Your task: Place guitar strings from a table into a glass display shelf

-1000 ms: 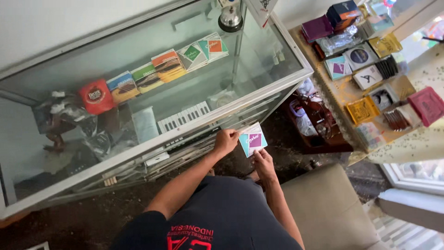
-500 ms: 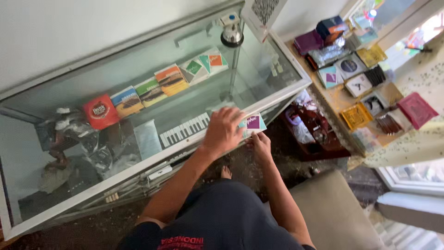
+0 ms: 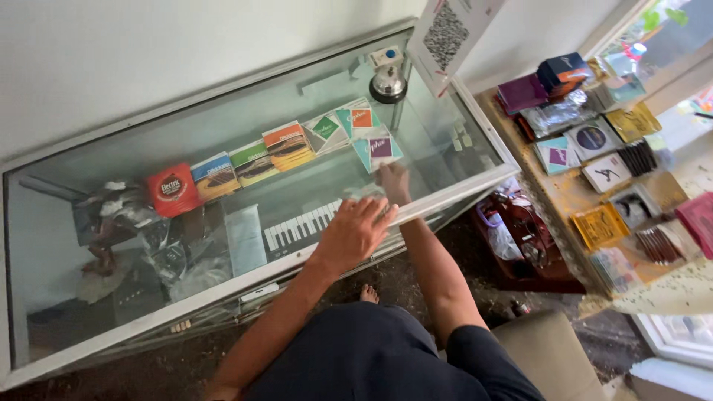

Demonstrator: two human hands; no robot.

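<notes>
My right hand (image 3: 394, 182) reaches inside the glass display case (image 3: 475, 178) and holds a teal packet with a purple square (image 3: 380, 148) by its lower edge. The packet sits at the right end of a row of packets on the inner shelf: red (image 3: 172, 189), blue (image 3: 215, 176), green (image 3: 252, 162), orange (image 3: 288, 145) and two teal-and-white ones (image 3: 342, 125). My left hand (image 3: 355, 232) lies flat on the case's front top edge, fingers spread, holding nothing.
A small white keyboard (image 3: 301, 226) and plastic bags (image 3: 178, 260) lie lower in the case. A metal bell (image 3: 388, 83) stands on top at the back. A wooden shelf (image 3: 572, 193) on the right carries several packets. A beige stool (image 3: 549, 349) is by my right leg.
My right hand has carried the teal packet from in front of the case into it, up to the row's right end. My left hand has let go and settled on the front edge.
</notes>
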